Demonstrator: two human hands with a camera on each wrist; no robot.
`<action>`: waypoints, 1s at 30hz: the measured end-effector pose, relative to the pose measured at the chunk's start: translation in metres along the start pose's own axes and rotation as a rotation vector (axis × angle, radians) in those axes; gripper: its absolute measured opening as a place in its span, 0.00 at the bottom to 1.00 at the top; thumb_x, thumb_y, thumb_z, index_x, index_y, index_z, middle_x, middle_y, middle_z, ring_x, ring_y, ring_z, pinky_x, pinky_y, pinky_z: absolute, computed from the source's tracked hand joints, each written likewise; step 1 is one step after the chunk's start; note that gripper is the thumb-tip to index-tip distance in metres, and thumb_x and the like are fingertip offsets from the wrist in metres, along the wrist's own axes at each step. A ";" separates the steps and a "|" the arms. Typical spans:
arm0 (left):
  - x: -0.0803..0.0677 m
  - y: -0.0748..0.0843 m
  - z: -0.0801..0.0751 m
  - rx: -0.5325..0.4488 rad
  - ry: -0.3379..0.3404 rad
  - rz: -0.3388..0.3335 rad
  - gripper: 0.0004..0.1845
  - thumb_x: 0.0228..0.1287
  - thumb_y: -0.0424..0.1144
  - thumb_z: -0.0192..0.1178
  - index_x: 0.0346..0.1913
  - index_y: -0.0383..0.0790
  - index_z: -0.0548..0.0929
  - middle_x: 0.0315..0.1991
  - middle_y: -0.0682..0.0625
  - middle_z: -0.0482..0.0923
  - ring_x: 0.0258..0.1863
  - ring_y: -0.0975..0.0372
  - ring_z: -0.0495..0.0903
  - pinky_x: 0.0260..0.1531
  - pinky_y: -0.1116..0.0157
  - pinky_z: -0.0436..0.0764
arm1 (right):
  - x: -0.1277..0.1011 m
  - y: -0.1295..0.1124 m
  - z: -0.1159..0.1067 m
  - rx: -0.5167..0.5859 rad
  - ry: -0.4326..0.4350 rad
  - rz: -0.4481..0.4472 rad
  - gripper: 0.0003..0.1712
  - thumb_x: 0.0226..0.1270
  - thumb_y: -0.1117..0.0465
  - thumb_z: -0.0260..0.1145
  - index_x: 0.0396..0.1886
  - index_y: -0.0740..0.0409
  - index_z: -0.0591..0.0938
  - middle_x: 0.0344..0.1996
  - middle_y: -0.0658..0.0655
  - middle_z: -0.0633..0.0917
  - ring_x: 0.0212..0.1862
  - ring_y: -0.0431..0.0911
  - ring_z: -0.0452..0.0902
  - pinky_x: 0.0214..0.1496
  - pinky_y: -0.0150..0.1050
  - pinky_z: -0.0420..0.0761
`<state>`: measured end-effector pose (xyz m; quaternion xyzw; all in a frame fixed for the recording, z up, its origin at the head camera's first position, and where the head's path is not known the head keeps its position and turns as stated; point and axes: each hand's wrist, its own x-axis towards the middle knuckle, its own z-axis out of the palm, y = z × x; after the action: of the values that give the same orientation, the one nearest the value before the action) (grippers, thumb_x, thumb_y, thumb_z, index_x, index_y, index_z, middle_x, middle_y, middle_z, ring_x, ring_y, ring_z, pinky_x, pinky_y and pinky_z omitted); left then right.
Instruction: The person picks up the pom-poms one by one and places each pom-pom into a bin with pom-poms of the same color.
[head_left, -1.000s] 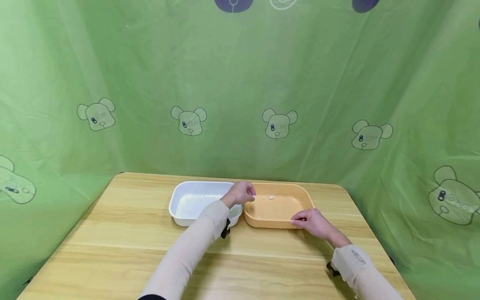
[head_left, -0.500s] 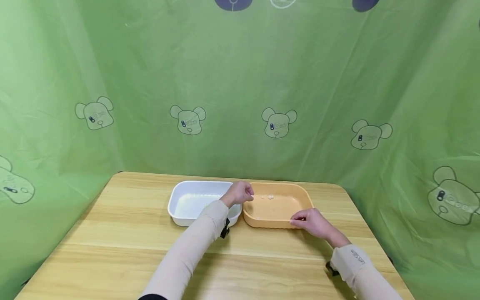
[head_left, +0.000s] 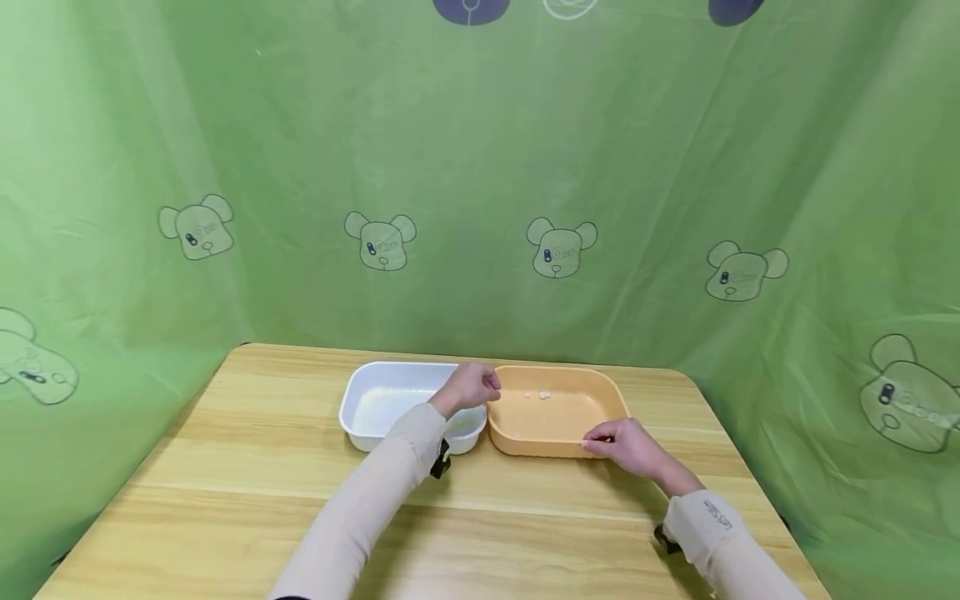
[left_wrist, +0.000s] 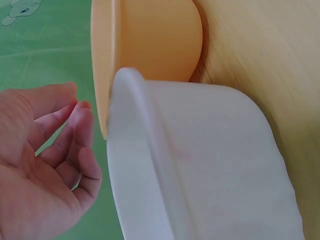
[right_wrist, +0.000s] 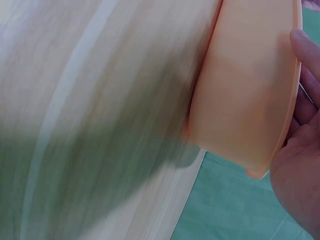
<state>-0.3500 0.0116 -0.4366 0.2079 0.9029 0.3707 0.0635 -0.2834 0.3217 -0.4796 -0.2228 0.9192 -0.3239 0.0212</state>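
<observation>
My left hand [head_left: 468, 385] hovers over the right end of the white tray [head_left: 382, 408], beside the orange tray's [head_left: 532, 447] left rim. In the left wrist view its thumb and forefinger tips meet in a pinch, the other fingers curled. A small white speck showed at those fingertips a second ago; from here the pinch hides it. Several small white pieces [head_left: 543, 395] lie on the orange tray's floor toward the back. My right hand [right_wrist: 300, 125] grips the orange tray's near rim at its right corner, thumb on the outer wall and fingers over the inside.
Both trays stand side by side, ends nearly meeting, near the back edge of the wooden table [head_left: 225, 475]. A green curtain [head_left: 465, 308] with bear-head prints hangs behind the table and along both sides.
My left hand has drawn back leftward from above the orange tray toward the white one, fingertips still pinched. My right hand keeps its grip on the rim.
</observation>
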 end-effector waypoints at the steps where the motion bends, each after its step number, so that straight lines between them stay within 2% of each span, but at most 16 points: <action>1: -0.002 -0.001 -0.002 0.004 0.002 0.004 0.04 0.57 0.33 0.65 0.35 0.39 0.82 0.30 0.52 0.79 0.33 0.62 0.77 0.35 0.68 0.77 | 0.000 0.000 0.000 -0.001 0.000 -0.001 0.08 0.62 0.54 0.67 0.32 0.52 0.87 0.28 0.44 0.85 0.31 0.37 0.77 0.32 0.32 0.77; 10: -0.025 -0.015 -0.014 0.050 0.039 0.084 0.02 0.56 0.33 0.65 0.30 0.39 0.83 0.26 0.53 0.80 0.28 0.64 0.76 0.34 0.68 0.76 | 0.002 0.002 -0.002 -0.011 0.018 -0.008 0.08 0.62 0.54 0.67 0.33 0.52 0.87 0.28 0.44 0.85 0.31 0.37 0.77 0.33 0.32 0.77; 22: -0.072 -0.034 -0.030 0.029 0.037 0.123 0.03 0.59 0.34 0.63 0.29 0.40 0.83 0.25 0.55 0.79 0.25 0.66 0.74 0.29 0.68 0.75 | 0.004 -0.002 0.000 -0.044 0.032 -0.008 0.06 0.62 0.55 0.67 0.31 0.51 0.86 0.27 0.43 0.84 0.30 0.37 0.75 0.33 0.32 0.75; 26: -0.086 -0.037 -0.034 0.020 0.027 0.123 0.04 0.60 0.36 0.61 0.30 0.41 0.83 0.26 0.56 0.80 0.26 0.67 0.75 0.31 0.67 0.75 | 0.004 -0.001 0.002 -0.077 0.049 -0.009 0.05 0.62 0.55 0.67 0.30 0.49 0.85 0.26 0.43 0.82 0.29 0.37 0.73 0.33 0.33 0.74; 30: -0.097 -0.041 -0.036 0.038 0.036 0.113 0.05 0.61 0.37 0.60 0.31 0.42 0.83 0.27 0.56 0.80 0.28 0.67 0.77 0.33 0.67 0.76 | 0.003 -0.001 0.004 -0.142 0.074 -0.036 0.05 0.62 0.55 0.68 0.33 0.50 0.85 0.31 0.45 0.84 0.35 0.41 0.77 0.40 0.39 0.78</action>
<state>-0.2851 -0.0784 -0.4430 0.2532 0.8977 0.3600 0.0221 -0.2850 0.3172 -0.4815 -0.2283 0.9359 -0.2662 -0.0348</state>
